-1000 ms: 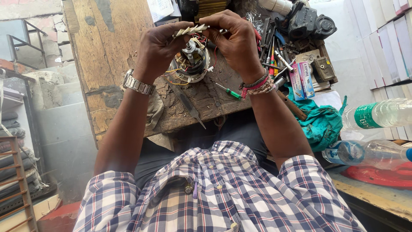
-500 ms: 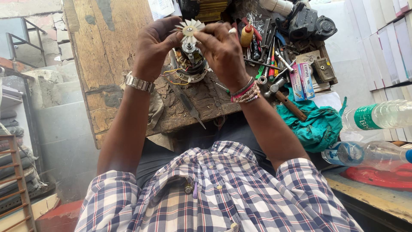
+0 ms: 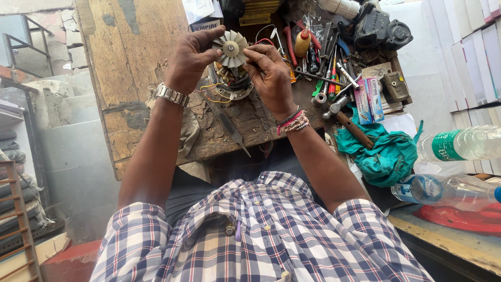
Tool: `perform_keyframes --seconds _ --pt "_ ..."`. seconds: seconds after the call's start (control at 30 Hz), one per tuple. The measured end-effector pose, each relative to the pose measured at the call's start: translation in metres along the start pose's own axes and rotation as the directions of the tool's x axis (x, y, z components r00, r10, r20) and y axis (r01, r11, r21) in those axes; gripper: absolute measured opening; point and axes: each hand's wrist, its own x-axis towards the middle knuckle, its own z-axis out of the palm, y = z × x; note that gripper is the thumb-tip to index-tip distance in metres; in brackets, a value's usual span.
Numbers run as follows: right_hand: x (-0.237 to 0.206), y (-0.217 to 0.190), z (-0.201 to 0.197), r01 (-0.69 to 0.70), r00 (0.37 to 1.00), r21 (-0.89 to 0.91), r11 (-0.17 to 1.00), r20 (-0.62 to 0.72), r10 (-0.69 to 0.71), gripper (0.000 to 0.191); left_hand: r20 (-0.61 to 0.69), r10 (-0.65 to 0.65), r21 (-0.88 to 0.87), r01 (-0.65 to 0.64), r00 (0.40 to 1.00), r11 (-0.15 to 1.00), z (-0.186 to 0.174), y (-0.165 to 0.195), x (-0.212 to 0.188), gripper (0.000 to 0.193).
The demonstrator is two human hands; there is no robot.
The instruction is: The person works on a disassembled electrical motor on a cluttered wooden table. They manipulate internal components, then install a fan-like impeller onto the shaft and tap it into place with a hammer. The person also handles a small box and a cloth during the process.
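A pale, round fan wheel with radial blades (image 3: 231, 48) sits on top of a small motor part with copper windings and coloured wires (image 3: 229, 83), held above a worn wooden bench (image 3: 141, 83). My left hand (image 3: 189, 58), with a metal watch on the wrist, grips the fan wheel from the left. My right hand (image 3: 270, 75), with bead bracelets on the wrist, pinches the wheel's right edge with fingertips.
A knife-like tool (image 3: 229, 128) lies on the bench below the motor. A heap of screwdrivers, pliers and a hammer (image 3: 342, 112) fills the right side. Further right lie a teal cloth (image 3: 389, 154), two plastic bottles (image 3: 459, 143), small boxes (image 3: 368, 94) and a glue bottle (image 3: 302, 42).
The fan wheel has turned from edge-on to face-up toward the camera. Both hands have shifted slightly lower and to the right with the motor part.
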Motion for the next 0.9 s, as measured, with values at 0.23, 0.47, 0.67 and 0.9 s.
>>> perform_keyframes --seconds 0.23,0.47,0.67,0.9 --pt "0.002 0.002 -0.001 0.060 0.998 -0.210 0.976 0.041 -0.053 0.035 0.040 0.033 0.123 -0.037 0.999 0.992 0.003 0.003 0.003 0.040" --pt "0.014 0.007 -0.007 0.048 0.987 -0.312 0.949 0.159 0.003 0.035 0.101 0.021 0.371 -0.057 0.995 0.927 0.003 0.010 0.004 0.037" --pt "0.019 0.003 -0.010 0.008 0.977 -0.355 0.935 0.202 0.069 0.039 0.118 0.061 0.602 -0.120 0.991 0.789 -0.003 -0.001 -0.004 0.042" --pt "0.035 0.001 -0.017 0.058 0.948 -0.437 0.898 0.307 0.088 0.041 0.170 0.072 0.741 -0.176 0.983 0.649 -0.005 -0.008 0.002 0.040"
